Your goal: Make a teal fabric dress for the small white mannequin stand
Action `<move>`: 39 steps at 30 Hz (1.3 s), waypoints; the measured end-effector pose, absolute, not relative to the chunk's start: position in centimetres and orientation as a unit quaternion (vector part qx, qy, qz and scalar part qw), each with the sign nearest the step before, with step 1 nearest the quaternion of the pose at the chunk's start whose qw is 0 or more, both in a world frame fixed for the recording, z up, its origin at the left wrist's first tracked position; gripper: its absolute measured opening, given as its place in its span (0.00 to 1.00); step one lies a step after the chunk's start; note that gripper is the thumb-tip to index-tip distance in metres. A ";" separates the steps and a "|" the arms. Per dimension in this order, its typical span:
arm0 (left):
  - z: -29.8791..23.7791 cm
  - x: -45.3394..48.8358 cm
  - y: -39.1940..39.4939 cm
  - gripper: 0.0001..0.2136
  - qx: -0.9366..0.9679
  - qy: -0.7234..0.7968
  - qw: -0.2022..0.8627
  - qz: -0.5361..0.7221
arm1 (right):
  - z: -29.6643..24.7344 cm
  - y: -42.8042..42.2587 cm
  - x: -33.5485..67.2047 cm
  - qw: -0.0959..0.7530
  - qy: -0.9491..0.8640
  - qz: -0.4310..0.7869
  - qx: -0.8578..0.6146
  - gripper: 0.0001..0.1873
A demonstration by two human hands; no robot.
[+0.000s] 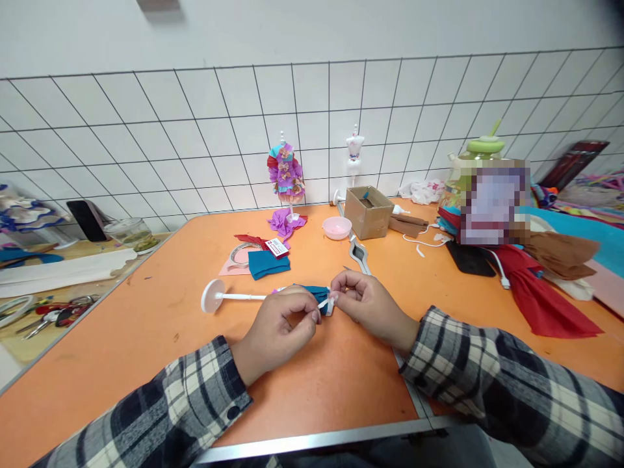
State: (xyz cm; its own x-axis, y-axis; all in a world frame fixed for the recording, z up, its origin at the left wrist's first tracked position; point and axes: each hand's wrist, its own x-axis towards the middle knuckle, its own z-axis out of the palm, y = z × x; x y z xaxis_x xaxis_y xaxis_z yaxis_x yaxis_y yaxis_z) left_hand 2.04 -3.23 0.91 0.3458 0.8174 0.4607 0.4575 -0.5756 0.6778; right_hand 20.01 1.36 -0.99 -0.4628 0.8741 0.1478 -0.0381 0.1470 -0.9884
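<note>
A small white dress form lies on its side, its round base and thin rod pointing left. Blue-teal crepe paper wraps its upper part, which my fingers partly cover. My left hand rests over the form, thumb and forefinger pinched on a short white strip. From the other side, my right hand pinches at the strip's other end beside the teal paper. The strip's exact material is too small to tell.
Behind my hands are folded teal paper, a tape roll, scissors, a pink bowl and a cardboard box. A dressed form stands by the wall. Red crepe paper and a cable lie right.
</note>
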 end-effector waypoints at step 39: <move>0.4 1.6 -2.5 0.12 0.633 0.494 0.374 0.463 | -1.5 -0.1 19.8 0.396 -0.720 0.472 -0.319 0.03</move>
